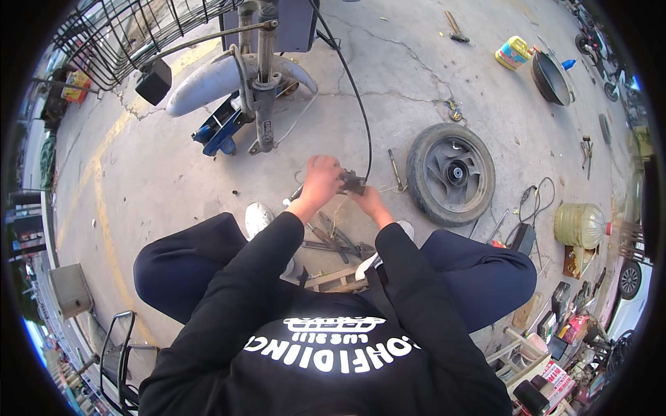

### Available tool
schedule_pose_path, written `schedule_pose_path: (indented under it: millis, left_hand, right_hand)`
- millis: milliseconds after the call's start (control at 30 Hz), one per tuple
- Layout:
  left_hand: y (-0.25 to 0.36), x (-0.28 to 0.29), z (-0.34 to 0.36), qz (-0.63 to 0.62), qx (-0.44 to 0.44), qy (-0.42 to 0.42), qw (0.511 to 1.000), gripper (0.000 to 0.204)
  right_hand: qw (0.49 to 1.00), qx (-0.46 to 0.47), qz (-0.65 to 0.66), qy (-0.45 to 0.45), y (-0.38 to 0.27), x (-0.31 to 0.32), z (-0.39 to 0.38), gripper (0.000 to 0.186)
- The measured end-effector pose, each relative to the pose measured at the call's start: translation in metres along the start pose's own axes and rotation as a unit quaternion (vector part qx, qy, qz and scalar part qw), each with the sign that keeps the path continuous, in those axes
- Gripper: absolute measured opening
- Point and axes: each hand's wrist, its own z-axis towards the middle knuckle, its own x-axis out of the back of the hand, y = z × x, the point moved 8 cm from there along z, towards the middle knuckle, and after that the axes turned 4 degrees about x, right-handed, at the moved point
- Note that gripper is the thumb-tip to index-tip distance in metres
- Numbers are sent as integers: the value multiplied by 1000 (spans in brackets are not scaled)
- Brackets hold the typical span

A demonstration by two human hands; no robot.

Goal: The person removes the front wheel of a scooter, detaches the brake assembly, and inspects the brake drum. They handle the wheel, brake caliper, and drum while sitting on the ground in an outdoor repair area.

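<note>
Head: held part [353,183], jug [592,225] of liquid [570,225]

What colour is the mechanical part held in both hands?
The mechanical part looks black or near-black; it shows best in the head view.

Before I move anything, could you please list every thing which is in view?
Small blackish metal part: one, black, between both hands
Thin black cable: one, black, from top centre down to that part
Spoked wheel with rubber tyre: one, dark grey, right of the hands
Metal fork with pale mudguard: one, grey, upper left
Wire basket: one, black, top left
Floor jack: one, blue, below mudguard
Wooden-handled hammer: one, brown, top
Plastic jug: one, yellow, upper right
Round basin: one, black, beside jug
Big plastic bottle: one, yellowish, right
Mixed clutter: uncountable, lower right
Shoes: two, white, below hands
Left grip, right grip: bare, on the part
</note>
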Motion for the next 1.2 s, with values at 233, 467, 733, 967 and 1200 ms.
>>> schedule_pose_path:
  millis: [233,467,733,967,1200]
  left_hand:
    - [-62,-25,-38,-156,232,-38,959,59]
    - [8,-47,-84,-378,512,-181,750,112]
    - [3,-56,-91,-598,396,-109,688,67]
    - [63,-4,-53,-812,267,-135,500,52]
    - [82,4,-42,-829,236,-140,487,53]
  right_hand:
    - [979,-137,-22,-149,-60,-7,-82,34]
    - [912,-25,-408,-37,-141,-11,-129,22]
    - [890,84,-449,11,-185,-22,-163,18]
    - [997,33,62,7,-176,34,-209,28]
    - [940,-64,328,-63,-157,9,-196,32]
